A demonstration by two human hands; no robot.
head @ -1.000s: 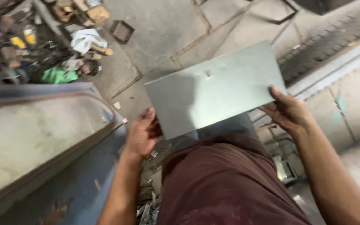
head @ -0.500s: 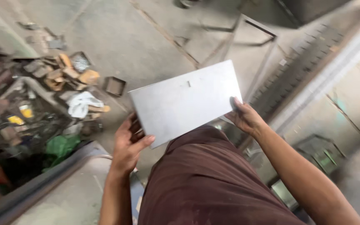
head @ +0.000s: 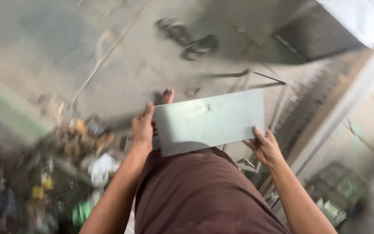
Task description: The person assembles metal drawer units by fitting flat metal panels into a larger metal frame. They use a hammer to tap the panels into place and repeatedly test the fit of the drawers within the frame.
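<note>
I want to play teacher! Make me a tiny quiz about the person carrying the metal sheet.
1. True or false: both hands grip the grey metal sheet.
2. Which edge does the left hand hold? A) the left short edge B) the far long edge C) no edge at all
3. Fill in: the pair of sandals lies on the concrete ____ beyond the sheet.

Key:
1. True; the right hand holds the lower right corner.
2. A
3. floor
</note>
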